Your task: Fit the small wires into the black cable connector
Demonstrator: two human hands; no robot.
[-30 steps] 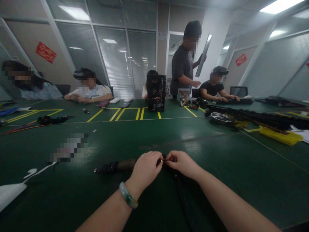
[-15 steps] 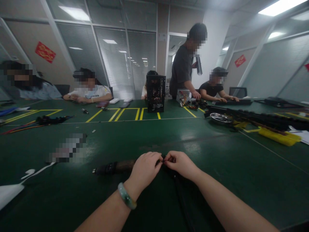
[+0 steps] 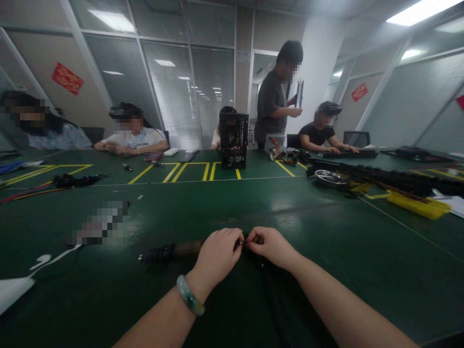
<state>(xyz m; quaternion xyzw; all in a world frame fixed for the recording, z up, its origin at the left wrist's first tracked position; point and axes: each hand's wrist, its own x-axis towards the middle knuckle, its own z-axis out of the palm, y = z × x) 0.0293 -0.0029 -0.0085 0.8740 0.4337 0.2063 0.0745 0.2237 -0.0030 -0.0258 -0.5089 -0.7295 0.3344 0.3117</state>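
My left hand (image 3: 219, 253) is closed, with thumb and fingertips pinched together over the right end of a dark cylindrical tool (image 3: 186, 249). The tool lies on its side on the table. It has a brown middle, a black collar and a small metal tip pointing left. My right hand (image 3: 270, 245) is closed in a pinch too, its fingertips almost meeting the left ones. A tiny dark piece with a shiny spot (image 3: 241, 242) shows between the two hands, too small to name. From beneath my right hand a black cable (image 3: 273, 299) runs toward me.
A black computer case (image 3: 234, 140) stands across the green table (image 3: 174, 205). At right are a metal bowl (image 3: 331, 178), black parts and a yellow item (image 3: 418, 205). Cables (image 3: 72, 180) and a blurred-out item with a white strip lie left. Several people are across the table.
My hands stay in nearly the same place, still pinching. Across the table, the standing person has raised a lowered hand from the parts toward the flat panel held up in the other hand.
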